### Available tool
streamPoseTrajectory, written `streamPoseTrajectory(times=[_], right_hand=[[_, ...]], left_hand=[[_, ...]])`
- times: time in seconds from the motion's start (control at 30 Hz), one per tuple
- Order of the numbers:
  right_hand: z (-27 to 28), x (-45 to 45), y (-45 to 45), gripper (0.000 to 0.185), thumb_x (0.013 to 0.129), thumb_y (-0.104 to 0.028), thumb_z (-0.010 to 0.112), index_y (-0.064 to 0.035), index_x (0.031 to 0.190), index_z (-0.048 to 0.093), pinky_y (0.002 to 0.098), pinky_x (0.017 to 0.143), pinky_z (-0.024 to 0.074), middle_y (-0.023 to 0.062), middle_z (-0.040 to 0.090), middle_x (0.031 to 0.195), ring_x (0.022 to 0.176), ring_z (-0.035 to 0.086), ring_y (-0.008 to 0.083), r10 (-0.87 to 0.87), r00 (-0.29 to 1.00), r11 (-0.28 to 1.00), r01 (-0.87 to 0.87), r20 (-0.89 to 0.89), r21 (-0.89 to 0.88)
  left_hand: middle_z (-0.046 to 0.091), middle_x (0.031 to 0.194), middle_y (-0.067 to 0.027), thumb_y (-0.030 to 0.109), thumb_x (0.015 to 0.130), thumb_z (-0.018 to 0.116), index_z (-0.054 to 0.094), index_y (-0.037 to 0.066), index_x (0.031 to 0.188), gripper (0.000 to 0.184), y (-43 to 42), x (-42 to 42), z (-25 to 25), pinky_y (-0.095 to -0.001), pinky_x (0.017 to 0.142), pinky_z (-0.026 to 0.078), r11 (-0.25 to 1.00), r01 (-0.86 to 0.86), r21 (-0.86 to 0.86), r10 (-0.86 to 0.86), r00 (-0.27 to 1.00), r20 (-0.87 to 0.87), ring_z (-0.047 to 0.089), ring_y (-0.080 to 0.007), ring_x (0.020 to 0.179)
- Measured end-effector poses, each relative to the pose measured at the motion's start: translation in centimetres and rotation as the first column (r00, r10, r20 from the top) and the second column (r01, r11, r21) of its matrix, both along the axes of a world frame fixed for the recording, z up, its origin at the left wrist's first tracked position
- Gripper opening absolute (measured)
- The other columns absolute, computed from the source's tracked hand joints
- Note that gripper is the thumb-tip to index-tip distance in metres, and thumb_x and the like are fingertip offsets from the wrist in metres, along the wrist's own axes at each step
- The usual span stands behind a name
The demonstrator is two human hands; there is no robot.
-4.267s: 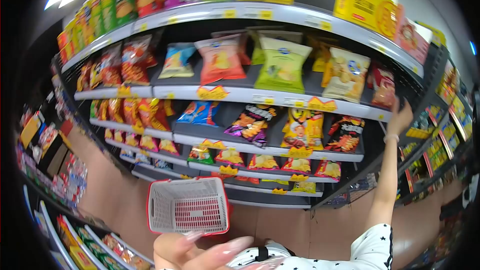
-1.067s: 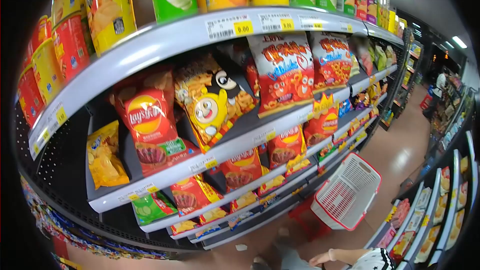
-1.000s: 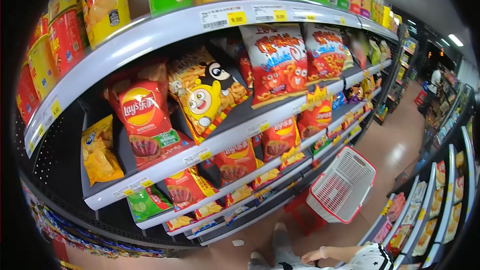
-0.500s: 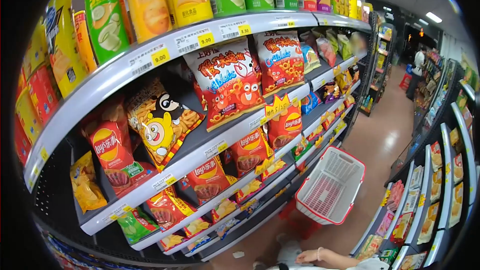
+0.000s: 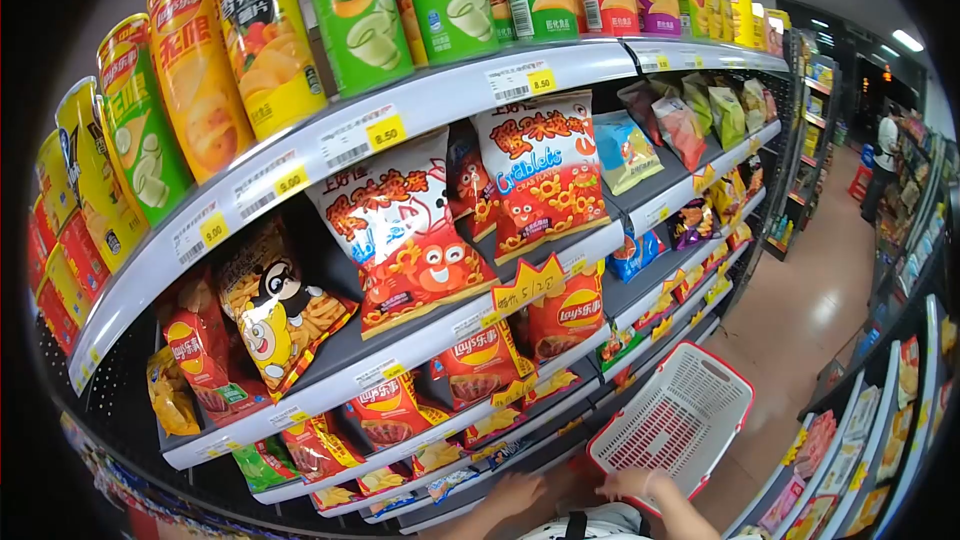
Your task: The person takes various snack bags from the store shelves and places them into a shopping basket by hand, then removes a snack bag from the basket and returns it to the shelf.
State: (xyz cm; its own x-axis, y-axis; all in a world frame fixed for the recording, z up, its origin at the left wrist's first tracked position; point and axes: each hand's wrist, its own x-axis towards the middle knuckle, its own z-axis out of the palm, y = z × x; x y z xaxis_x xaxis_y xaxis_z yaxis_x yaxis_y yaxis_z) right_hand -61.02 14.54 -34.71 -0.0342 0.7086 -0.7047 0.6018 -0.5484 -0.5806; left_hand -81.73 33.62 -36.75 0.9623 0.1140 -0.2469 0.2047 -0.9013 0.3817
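Observation:
At the bottom of the view, my left hand (image 5: 515, 492) reaches in low beside the lower shelves, blurred, fingers loosely apart and nothing visible in it. My right hand (image 5: 632, 484) overlaps the near end of a white shopping basket (image 5: 612, 442) with a red rim. Its fingers point left; whether they grip the rim cannot be made out. The slatted basket stands low in the aisle, right of the shelving. Between my arms shows light clothing with a dark strap (image 5: 578, 524).
Chip canisters (image 5: 365, 15) line the top shelf, on the left. Below are Crablets bags (image 5: 545, 175), Lay's bags (image 5: 480, 365) and a yellow cartoon snack bag (image 5: 275, 310). Packaged goods (image 5: 815, 440) fill shelves at right. A person (image 5: 882, 165) stands farther down the aisle.
My left hand has come into view at the bottom. My right hand has risen to the basket's near end. The view has shifted, with the canisters appearing larger.

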Motion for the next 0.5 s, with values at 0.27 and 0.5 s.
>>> streamPoseTrajectory(times=[0.27, 0.5], right_hand=[[23.0, 9.9, 11.6, 0.044, 0.083, -0.013, 0.063, -0.0001, 0.12, 0.044, 0.0315, 0.085, 0.0416, 0.0128, 0.052, 0.112, 0.099, 0.052, 0.0229, -0.54, 0.797, -0.23, 0.168, -0.269, 0.959], [29.3, 14.8, 20.5, 0.039, 0.088, -0.023, 0.057, 0.005, 0.114, 0.05, 0.0355, 0.088, 0.0393, 0.0197, 0.057, 0.108, 0.1, 0.053, 0.0315, -0.445, 0.837, -0.242, 0.231, -0.319, 0.942]], left_hand=[[0.041, 0.128, -0.0232, 0.01, 0.083, 0.059, 0.036, -0.005, 0.126, 0.051, 1.3, 15.5, 28.2, -0.0422, 0.101, 0.029, 0.933, -0.343, -0.107, 0.184, 0.201, 0.962, 0.038, -0.0377, 0.12], [0.037, 0.131, -0.0282, 0.031, 0.092, 0.045, 0.025, -0.008, 0.134, 0.061, 7.0, 22.6, 33.7, -0.0438, 0.104, 0.023, 0.814, -0.503, -0.289, 0.34, 0.01, 0.941, 0.034, -0.0391, 0.123]])
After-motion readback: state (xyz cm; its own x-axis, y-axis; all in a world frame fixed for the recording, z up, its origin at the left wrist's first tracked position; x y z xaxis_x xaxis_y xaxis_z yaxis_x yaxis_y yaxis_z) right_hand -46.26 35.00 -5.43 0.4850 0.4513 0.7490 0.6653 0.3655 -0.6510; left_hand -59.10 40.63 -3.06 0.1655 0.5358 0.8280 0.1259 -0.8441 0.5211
